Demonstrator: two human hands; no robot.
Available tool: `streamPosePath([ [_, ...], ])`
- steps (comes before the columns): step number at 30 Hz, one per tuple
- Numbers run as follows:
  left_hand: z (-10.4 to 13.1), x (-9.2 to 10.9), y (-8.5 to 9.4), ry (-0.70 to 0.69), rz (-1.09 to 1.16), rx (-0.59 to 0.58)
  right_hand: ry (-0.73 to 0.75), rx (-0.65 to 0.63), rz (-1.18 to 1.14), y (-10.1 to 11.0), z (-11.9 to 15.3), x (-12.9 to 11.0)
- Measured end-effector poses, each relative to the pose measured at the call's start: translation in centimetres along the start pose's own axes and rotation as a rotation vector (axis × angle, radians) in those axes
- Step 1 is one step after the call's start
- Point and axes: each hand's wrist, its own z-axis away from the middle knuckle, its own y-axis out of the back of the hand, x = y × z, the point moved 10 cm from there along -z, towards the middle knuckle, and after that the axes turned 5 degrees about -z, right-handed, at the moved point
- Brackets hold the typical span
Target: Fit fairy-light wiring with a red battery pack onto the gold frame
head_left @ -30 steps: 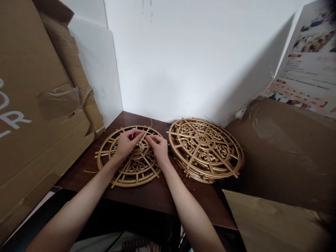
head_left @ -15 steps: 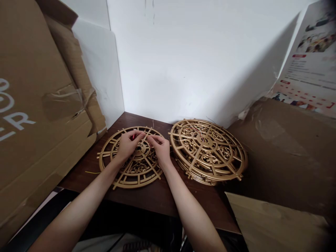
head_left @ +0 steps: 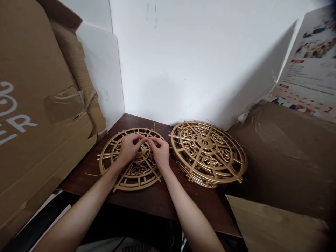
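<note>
A round gold openwork frame [head_left: 139, 188] lies flat on the dark brown table [head_left: 154, 204]. Above its hub, my left hand [head_left: 129, 148] is closed in a pinch, with a bit of red wire showing by its fingers. My right hand [head_left: 160, 150] pinches from the other side, its fingertips meeting those of my left hand. What lies between the fingertips is too small to tell. A thin yellow wire [head_left: 93, 174] sticks out at the frame's left side.
On the right stands a stack of similar gold frames [head_left: 210, 150], with thin red and white wires on top. Cardboard boxes flank the table at left [head_left: 49, 84] and right [head_left: 283, 157]. A white wall [head_left: 199, 63] rises behind.
My fingertips have come together, where a small gap stood between them before. Less red wire shows by my left hand. The view has shifted slightly.
</note>
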Motion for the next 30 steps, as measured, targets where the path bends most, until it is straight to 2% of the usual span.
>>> streamPosePath([
  [7, 0.0, 0.2, 0.1, -0.004, -0.006, 0.007, 0.023, -0.004, 0.121, 0.1, 0.0, -0.4],
  [13, 0.0, 0.3, -0.1, 0.009, 0.017, -0.012, -0.041, -0.039, 0.156, -0.3, 0.3, 0.6],
  [21, -0.1, 0.2, -0.3, 0.031, 0.167, -0.029, -0.159, -0.025, -0.14, -0.6, 0.3, 1.7],
  [30, -0.2, 0.9, -0.5, 0.011, 0.19, -0.061, -0.231, 0.034, -0.258, -0.1, 0.4, 2.4],
])
